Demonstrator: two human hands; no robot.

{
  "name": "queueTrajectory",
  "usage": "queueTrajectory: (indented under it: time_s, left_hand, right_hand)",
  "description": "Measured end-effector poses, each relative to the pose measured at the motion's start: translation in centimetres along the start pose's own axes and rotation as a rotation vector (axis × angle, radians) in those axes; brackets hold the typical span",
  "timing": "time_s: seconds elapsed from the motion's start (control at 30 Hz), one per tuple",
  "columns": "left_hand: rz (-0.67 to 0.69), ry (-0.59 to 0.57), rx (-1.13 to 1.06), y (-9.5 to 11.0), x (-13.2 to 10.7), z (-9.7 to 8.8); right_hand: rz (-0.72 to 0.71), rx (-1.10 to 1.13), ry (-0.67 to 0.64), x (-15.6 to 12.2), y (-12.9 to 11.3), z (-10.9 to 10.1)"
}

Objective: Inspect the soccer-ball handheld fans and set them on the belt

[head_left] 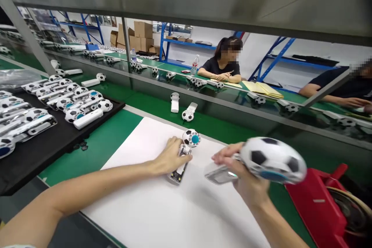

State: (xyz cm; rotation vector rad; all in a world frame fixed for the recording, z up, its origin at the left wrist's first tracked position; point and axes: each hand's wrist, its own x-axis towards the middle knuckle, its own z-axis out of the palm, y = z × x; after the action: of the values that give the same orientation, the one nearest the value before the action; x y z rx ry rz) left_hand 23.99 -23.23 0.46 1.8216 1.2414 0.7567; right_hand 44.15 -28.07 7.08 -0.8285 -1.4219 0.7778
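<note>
Bare forearms reach in from the bottom edge, the left forearm rising from about 7 o'clock. Out at 9 o'clock, a black tray carries rows of white-handled, football-patterned gadgets, its edge resting on a green bench. Toward the middle, the left hand sits over a white sheet, its fingers curled closed on an opened white device frame with a circuit board showing. That frame's long axis runs from about 7 o'clock up to 1 o'clock, toward a small football head with a teal centre (whether the two are joined, the fingers hide). The left hand is plainly the nearer one; the right hand stays well clear at the frame's 3 o'clock, its fingers wrapped around a large, blurred football shell with a clear rectangular piece sticking out toward the frame. Further along at 4 o'clock sits a red casing.
</note>
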Motion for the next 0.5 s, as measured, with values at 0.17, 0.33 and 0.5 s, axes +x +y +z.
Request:
queueTrajectory:
  time_s: [0.17, 0.33, 0.5]
  left_hand:
    - [0.082, 0.101, 0.244, -0.9, -1.8, -0.8]
    - [0.403, 0.095, 0.46, -1.3, -5.1, -1.5]
    - [0.72, 0.157, 0.673, -2.1, -6.8, -1.0]
  right_hand:
    - [0.09, -0.021, 0.015, 1.7, 4.7, 4.1]
    - [0.113, -0.037, -0.048, 2.8, 6.2, 6.4]
    - [0.141, -0.089, -0.097, 3.0, 6.2, 6.1]
